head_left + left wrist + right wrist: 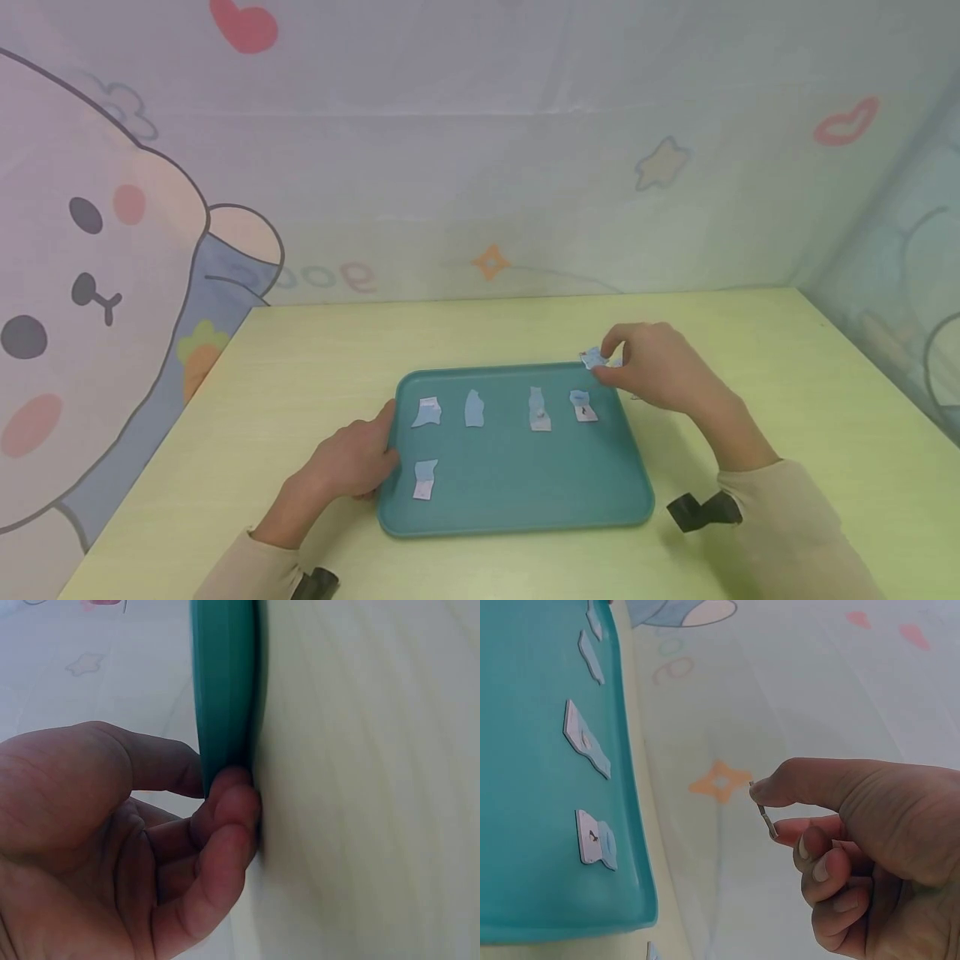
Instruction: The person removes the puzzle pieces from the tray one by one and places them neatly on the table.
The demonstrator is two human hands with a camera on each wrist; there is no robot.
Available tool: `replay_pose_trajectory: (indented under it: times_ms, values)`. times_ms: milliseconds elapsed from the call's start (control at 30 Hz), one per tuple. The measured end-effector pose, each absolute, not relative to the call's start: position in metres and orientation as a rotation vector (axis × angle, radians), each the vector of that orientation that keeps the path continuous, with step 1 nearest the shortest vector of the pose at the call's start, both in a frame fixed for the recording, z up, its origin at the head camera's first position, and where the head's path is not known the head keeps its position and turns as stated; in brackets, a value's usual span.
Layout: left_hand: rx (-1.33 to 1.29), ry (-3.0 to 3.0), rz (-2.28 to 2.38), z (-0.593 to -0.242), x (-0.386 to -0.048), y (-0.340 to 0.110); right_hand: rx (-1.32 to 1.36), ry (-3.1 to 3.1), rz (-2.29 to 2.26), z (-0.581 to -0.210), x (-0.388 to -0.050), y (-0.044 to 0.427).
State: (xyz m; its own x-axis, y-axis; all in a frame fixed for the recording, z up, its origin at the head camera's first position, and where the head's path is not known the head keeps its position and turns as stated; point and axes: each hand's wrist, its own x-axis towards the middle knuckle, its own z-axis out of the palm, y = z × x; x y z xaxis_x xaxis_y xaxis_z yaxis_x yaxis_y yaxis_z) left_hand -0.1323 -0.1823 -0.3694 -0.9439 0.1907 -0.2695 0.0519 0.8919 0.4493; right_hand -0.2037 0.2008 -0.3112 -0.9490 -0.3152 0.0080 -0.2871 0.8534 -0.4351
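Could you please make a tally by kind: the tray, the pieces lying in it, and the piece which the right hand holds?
Tray: 1
Pieces lying in it: 5
Held piece, in right hand: 1
Total: 7

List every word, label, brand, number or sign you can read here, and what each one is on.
"oo": inside faint lettering on the wall cloth; the pink letter to its right resembles "g", and the rest is too faint to read.
Small printed marks on the pieces: too small to read.
Tray: no text visible.
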Motion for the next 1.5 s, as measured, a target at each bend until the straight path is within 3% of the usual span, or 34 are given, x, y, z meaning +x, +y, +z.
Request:
replay_pose_trajectory:
  times_ms: [1500]
  values:
    - [0.211, 2.78, 0.613, -0.37, -0.132, -0.183, -0.35, 3.04, -0.688, -0.305, -0.219, 0.254]
